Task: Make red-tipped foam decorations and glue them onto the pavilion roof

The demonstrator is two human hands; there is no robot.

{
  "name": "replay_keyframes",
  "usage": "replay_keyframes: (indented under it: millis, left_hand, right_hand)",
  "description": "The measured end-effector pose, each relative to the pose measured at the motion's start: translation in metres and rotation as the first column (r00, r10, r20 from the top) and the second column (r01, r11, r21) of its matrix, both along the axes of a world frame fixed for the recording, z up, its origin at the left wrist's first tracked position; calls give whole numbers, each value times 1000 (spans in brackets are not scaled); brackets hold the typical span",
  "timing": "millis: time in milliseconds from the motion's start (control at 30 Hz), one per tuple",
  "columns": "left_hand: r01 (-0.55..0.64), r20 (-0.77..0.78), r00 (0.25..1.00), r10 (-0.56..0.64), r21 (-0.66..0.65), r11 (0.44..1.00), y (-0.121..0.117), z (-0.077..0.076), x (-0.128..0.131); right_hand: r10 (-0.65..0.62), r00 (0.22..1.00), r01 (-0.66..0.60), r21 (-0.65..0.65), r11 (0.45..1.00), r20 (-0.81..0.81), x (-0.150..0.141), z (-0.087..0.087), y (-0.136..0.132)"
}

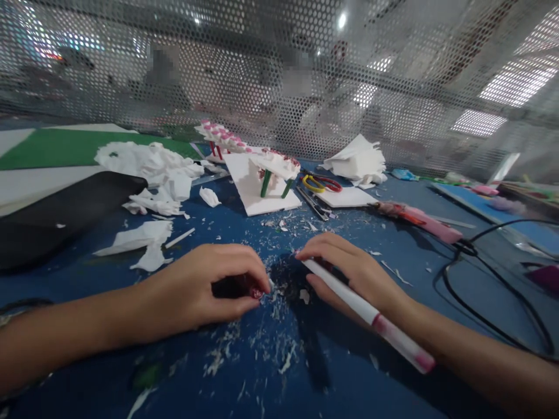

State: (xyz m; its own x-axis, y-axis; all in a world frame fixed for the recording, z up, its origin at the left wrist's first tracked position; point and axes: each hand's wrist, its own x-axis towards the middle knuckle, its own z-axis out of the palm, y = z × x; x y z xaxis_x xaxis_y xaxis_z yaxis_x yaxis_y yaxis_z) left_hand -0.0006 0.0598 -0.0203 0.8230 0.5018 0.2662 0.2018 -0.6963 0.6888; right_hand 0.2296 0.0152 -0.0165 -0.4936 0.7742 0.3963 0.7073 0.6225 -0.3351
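Observation:
Between the thumb and fingertips of my left hand (pixel 222 279) is a small dark red, speckled piece (pixel 256 292), mostly covered by the fingers. My right hand (pixel 356 270) grips a white marker (pixel 345 291) with a pinkish, translucent rear end; its tip points toward my left hand. Both hands are low over the blue table, a short gap apart. Beyond them, a small model (pixel 276 166) with a white top, red specks and green legs stands on a white board (pixel 253 201). A similar model with pink dabs (pixel 222 137) is behind it.
White paper scraps (pixel 148 166) lie at the left near a black flat object (pixel 65 215). Yellow-and-red-handled scissors (pixel 321 185), crumpled tissue (pixel 358 160) and a pink glue gun (pixel 419 221) with a black cable (pixel 493 285) lie beyond my right hand. Perforated metal mesh (pixel 262 75) borders the table's back.

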Motion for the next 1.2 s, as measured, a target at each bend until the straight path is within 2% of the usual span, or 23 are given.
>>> replay_keyframes:
  millis: [133, 267, 333, 533, 700, 833, 1000, 1100, 1200]
  left_hand:
    - [-19, -16, 1000, 19, 8, 1000, -2, 2, 1]
    - [37, 15, 999, -38, 38, 999, -1, 0, 1]
    - [44, 26, 999, -45, 47, 998, 0, -1, 0]
    - [-41, -2, 999, 41, 78, 996, -3, 1, -1]
    - [-1, -14, 1000, 3, 86, 996, -4, 2, -2]
    - [21, -1, 1000, -21, 114, 993, -4, 2, -4]
    - [30, 20, 999, -32, 84, 996, -3, 0, -5]
    - [37, 34, 999, -40, 93, 995, -2, -2, -5]
    - [49, 40, 998, -52, 87, 995, -3, -1, -5]
  right_hand:
    - [9, 999, -6, -72, 997, 41, 4, -1, 1]
    - [36, 996, -24, -152, 988, 79, 3, 1, -1]
    - [19, 995, -6, -134, 991, 93, 1, 2, -1]
    - [-25, 991, 30, -34, 999, 133, -3, 3, -1]
    - [-49, 983, 40, 52, 998, 177, -5, 9, 2]
    - [-110, 972, 74, 174, 982, 206, -3, 24, 28]
    - [-171, 944, 80, 307, 948, 281, -5, 50, 82]
    - [-215, 918, 94, 344, 934, 333, -10, 54, 111]
    - [-268, 890, 118, 381, 917, 370, -16, 52, 128]
